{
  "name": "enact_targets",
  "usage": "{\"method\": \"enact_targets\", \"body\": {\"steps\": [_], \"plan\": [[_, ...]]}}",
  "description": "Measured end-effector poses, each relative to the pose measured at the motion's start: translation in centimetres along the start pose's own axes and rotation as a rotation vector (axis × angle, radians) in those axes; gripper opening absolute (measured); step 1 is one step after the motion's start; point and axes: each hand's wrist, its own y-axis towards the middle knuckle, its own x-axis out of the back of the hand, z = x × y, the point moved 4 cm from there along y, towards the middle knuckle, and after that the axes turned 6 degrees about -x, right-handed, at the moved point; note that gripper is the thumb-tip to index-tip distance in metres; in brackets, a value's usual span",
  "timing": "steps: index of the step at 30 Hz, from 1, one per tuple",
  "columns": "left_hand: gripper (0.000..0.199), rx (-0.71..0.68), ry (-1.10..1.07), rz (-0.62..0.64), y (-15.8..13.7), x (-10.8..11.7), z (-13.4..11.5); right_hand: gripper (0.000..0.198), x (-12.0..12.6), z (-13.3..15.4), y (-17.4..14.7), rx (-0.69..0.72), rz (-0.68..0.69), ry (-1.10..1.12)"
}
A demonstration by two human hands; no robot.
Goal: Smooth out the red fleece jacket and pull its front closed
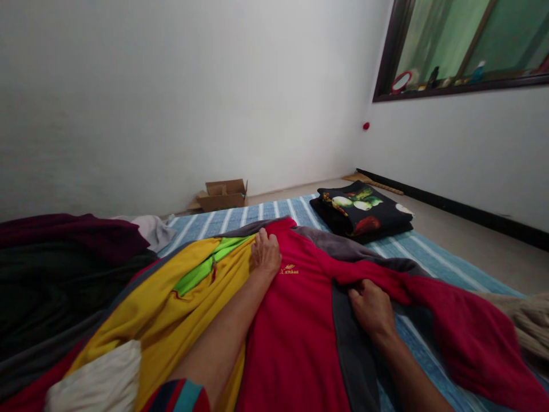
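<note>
A fleece jacket point(295, 320) lies spread before me, red outside with grey side panels and a small gold emblem on the chest. Its left half is turned back, showing a yellow lining and a bright green pocket patch. My left hand point(266, 252) is closed at the front edge just below the collar, where yellow meets red, its fingers bent down on the cloth. Closed in a fist, my right hand point(373, 306) grips the jacket under the arm, where the red sleeve joins the grey panel. The sleeve stretches away to the lower right.
Beneath is a blue-and-white striped sheet point(295, 210). Dark and maroon clothes point(77, 240) are heaped at left, with a white cloth point(98, 377) nearer. A folded black floral cloth point(364, 212) lies at the back right, beige fabric point(523, 320) at right. An open cardboard box point(221, 199) stands by the wall.
</note>
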Motion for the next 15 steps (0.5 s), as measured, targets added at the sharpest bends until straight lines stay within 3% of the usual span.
{"method": "enact_targets", "body": {"steps": [3, 8, 12, 15], "plan": [[0.034, -0.153, 0.001, 0.080, 0.9, -1.5, -1.4, 0.026, 0.3, 0.0, -0.2, -0.030, -0.009, -0.028], [0.053, -0.170, -0.025, 0.215, 2.0, -4.1, -0.8, 0.029, 0.7, 0.1, -0.5, -0.067, -0.018, -0.070], [0.052, -0.195, -0.013, 0.213, 0.7, -2.8, -1.6, 0.031, 0.9, 0.2, -0.8, -0.078, -0.020, -0.086], [0.049, -0.290, -0.031, 0.207, -3.5, -0.2, -3.7, 0.032, 1.0, 0.2, -0.9, -0.075, -0.016, -0.085]]}}
